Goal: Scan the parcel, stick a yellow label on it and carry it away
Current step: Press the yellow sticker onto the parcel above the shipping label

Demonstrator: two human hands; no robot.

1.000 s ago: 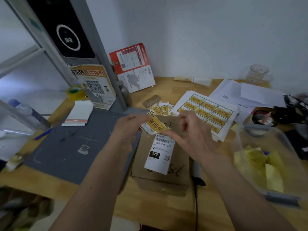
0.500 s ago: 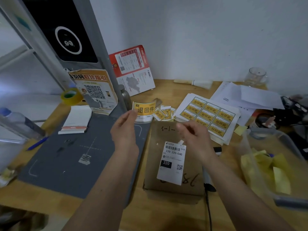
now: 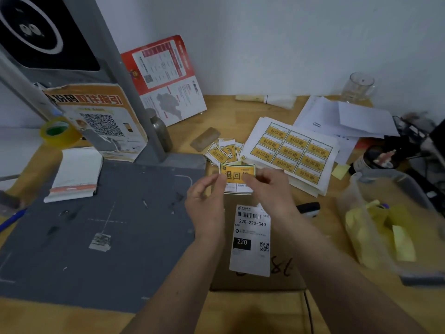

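Note:
A brown cardboard parcel lies flat on the wooden desk, with a white shipping label on top. Both hands hold a yellow label over the parcel's far end. My left hand pinches its left edge and my right hand pinches its right edge. Whether the yellow label touches the parcel is not clear. My forearms cover part of the parcel's sides.
A grey scanning mat and scanner stand sit to the left. Loose yellow labels and a sheet of them lie behind the parcel. A clear bin holds yellow paper scraps at the right. A tape roll and notepad are at the left.
The yellow label was held by my left hand alone to the left of the parcel; now both hands hold it, squared up over the parcel's far end.

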